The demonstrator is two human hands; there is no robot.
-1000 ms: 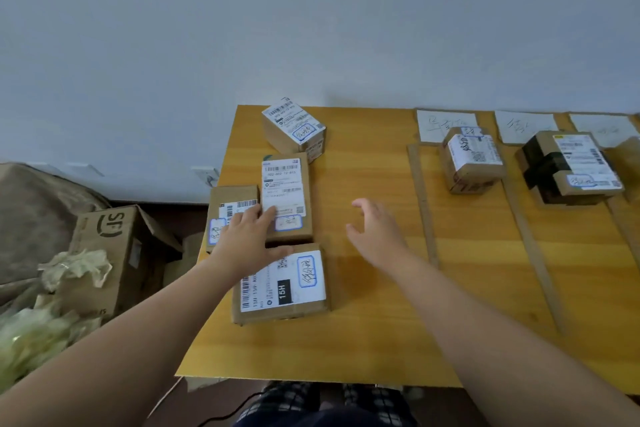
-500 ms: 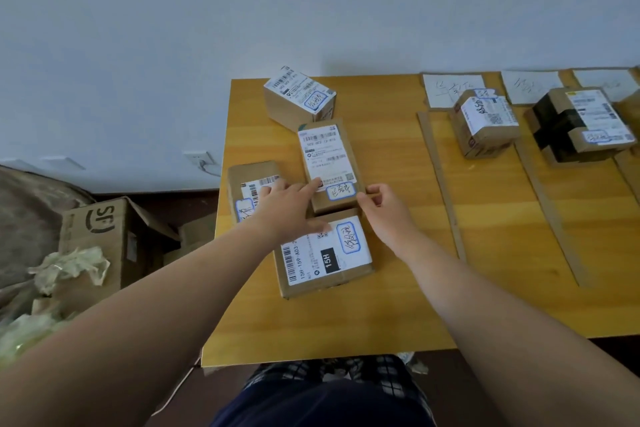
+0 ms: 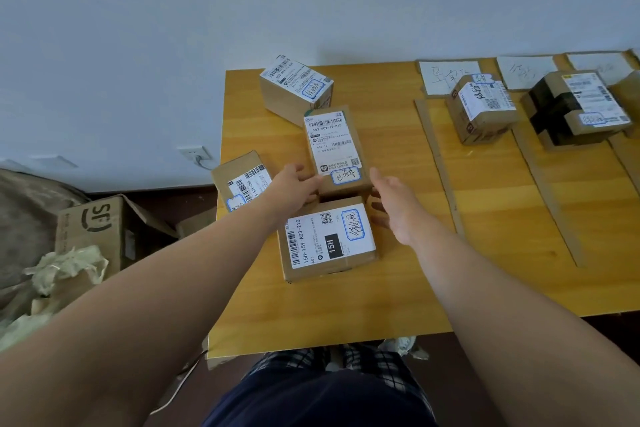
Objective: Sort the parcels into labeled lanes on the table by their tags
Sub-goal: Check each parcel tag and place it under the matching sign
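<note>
Presently the middle parcel, long and tagged at its near end, lies flat on the surface among the unsorted group at the left. The left hand touches its near-left corner and the right hand stands just beside its near-right corner; the fingers of both are spread and curl inward, clasping nothing yet. Step in hand, as judged: taking up this parcel for sorting. The next move calls for closing both hands on its sides, lifting it clear of the flat parcel touching its near end, and reading its tag against the lane labels. Two lanes to the right each hold a box. The handwritten tags are too small to read. The right fingertips are hidden behind the palm, the left arm covers part of the left parcel, and the rightmost lane is cut off at the frame edge.
</note>
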